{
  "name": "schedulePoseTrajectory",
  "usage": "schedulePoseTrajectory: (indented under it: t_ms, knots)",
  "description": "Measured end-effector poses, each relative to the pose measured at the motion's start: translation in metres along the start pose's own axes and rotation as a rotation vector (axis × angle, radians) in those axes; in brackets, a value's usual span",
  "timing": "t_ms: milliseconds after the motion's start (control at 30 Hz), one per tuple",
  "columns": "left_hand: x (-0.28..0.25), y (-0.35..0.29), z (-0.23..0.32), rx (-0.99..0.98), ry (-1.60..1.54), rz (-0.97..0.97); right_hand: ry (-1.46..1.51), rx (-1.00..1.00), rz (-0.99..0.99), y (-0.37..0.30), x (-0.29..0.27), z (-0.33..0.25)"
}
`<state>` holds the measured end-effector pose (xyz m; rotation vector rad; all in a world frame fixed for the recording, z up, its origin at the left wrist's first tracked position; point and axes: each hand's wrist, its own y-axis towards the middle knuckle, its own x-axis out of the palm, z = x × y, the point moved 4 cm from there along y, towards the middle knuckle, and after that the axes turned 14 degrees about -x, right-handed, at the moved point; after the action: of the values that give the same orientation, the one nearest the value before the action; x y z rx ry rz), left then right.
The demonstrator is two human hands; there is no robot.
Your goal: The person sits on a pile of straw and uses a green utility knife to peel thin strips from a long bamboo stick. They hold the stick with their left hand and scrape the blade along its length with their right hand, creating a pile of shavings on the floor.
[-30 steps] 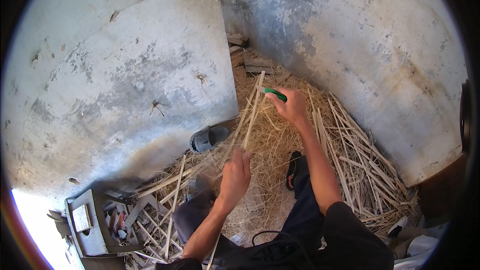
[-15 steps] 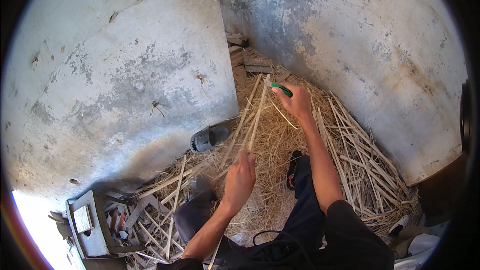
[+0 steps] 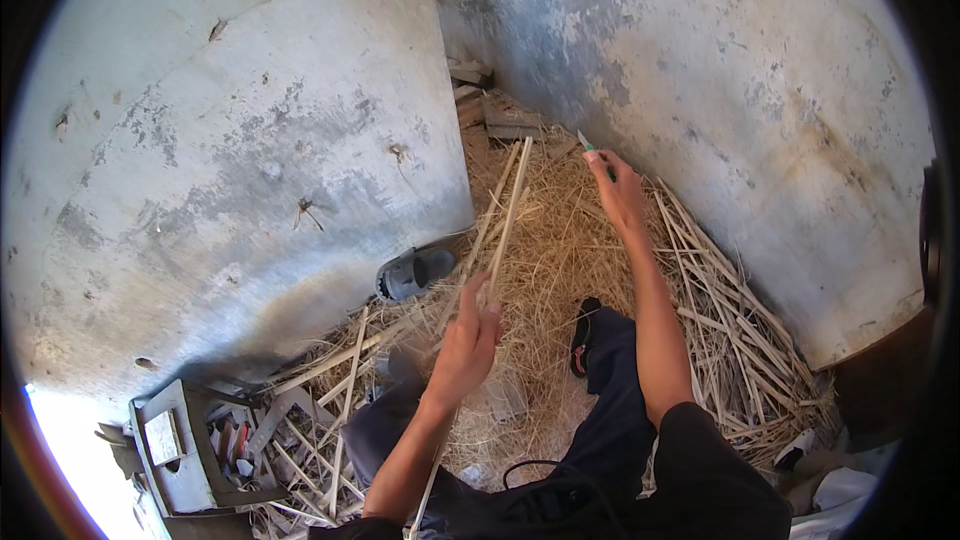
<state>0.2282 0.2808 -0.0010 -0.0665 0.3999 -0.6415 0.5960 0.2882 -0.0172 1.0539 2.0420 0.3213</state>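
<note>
My left hand (image 3: pixel 464 348) is closed around a long, pale wooden strip (image 3: pixel 513 202), which slants up and away over the shavings. The strip's lower part runs back beneath my left forearm toward my lap. In my right hand (image 3: pixel 622 198) is a green-handled knife (image 3: pixel 589 145), its short blade pointing up and to the left. The blade is apart from the strip, to the right of its far end. My fingers cover most of the knife's handle.
Thin curled shavings (image 3: pixel 560 240) cover the floor between my legs. Split sticks (image 3: pixel 735 340) are piled along the right wall. A grey clog (image 3: pixel 404 275) lies by the left wall panel. At lower left, a wooden stool-like frame (image 3: pixel 190 450) lies among sticks and scraps.
My right hand with the knife has moved right, away from the strip, and the blade has turned upward. My left hand has shifted slightly left and lower, still holding the strip.
</note>
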Motion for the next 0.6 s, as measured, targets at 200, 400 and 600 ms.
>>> schedulePoseTrajectory:
  t_ms: [200,400,600]
  knots:
    - [-0.001,0.005,0.004,0.014,-0.028,-0.102,0.349,0.046,-0.178,-0.011,0.007,-0.045]
    - [0.000,0.005,0.005,0.030,-0.027,-0.125,0.647,0.044,-0.266,-0.028,0.012,-0.094]
    - [0.001,0.006,0.007,0.087,0.120,-0.029,0.701,-0.016,-0.296,-0.036,0.028,-0.101]
